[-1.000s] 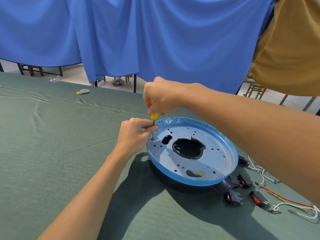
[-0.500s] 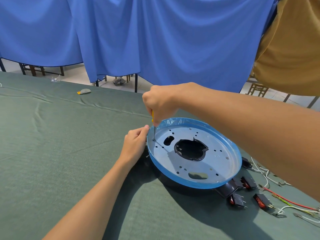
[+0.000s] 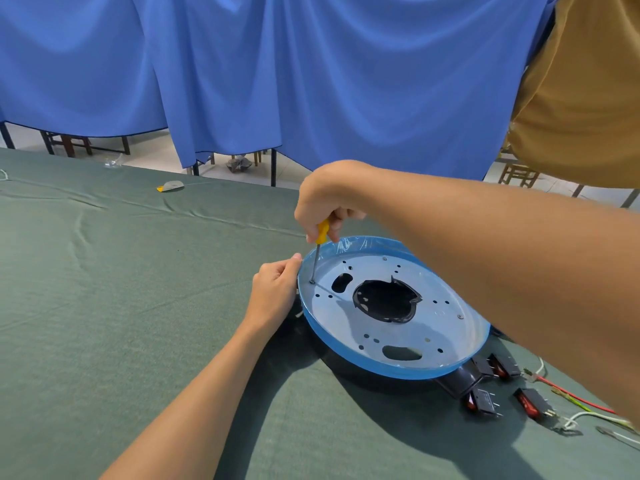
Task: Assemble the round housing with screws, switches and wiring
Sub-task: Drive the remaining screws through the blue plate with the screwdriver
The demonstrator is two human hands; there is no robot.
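Green cloth covers the table [image 3: 104, 306]. Near its right edge lies the round housing [image 3: 391, 313]. Right hand [image 3: 325, 202] grips a yellow-handled screwdriver [image 3: 318, 251], tip on a screw at the rim. Left hand [image 3: 275, 289], fingers curled, braces that rim. Rocker switches [image 3: 498, 386] and wires [image 3: 581, 407] lie beside it.

Round housing [image 3: 450, 327] is seen as smooth pale metal, covered by a glossy blue plastic film [image 3: 353, 245] that is wrinkled at the far rim. A glossy black plastic base [image 3: 457, 381] is seen under it. Screwdriver [image 3: 317, 254] is made of a yellow plastic handle and a bare metal shaft. Table [image 3: 138, 306] is covered in matt green cloth, creased. Switches [image 3: 483, 403] are moulded in black plastic with glossy red rockers and metal pins. Wires [image 3: 568, 396] are sheathed in smooth plastic. Curtain [image 3: 311, 81] is blue cloth, faintly lustrous.
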